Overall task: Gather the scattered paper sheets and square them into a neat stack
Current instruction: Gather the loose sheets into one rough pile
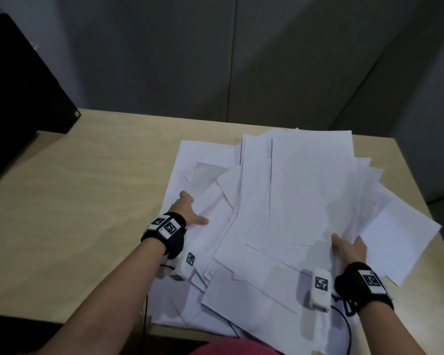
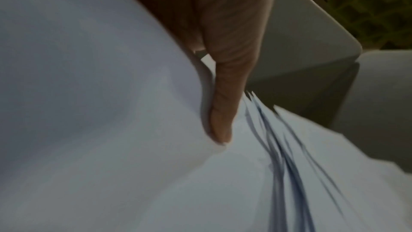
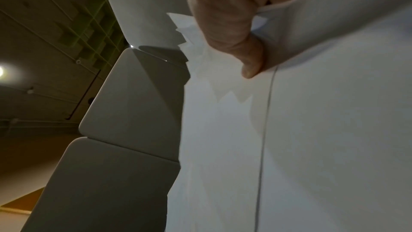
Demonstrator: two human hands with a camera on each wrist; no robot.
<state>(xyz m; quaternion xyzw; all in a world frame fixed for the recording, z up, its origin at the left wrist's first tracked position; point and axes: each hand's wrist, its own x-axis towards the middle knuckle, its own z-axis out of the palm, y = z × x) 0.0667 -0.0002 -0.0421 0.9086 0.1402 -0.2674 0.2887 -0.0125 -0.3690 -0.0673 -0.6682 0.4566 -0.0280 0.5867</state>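
Several white paper sheets (image 1: 292,201) lie fanned and overlapping in a loose pile on the right half of the table. My left hand (image 1: 190,211) holds the pile's left side, thumb on top and fingers out of sight under the sheets. In the left wrist view the thumb (image 2: 223,112) presses on the paper sheets (image 2: 111,147), whose edges fan out beside it. My right hand (image 1: 350,248) grips the pile's near right part. In the right wrist view its thumb (image 3: 234,33) pinches the top of the paper sheets (image 3: 312,130); staggered corners stick out behind it.
The light wooden table (image 1: 75,201) shows bare wood on its left half. A black box (image 1: 18,85) stands at the back left corner. Grey partition panels (image 1: 241,60) close off the back. Some sheets overhang the table's right and near edges. A black cable (image 1: 344,321) runs from my right wrist.
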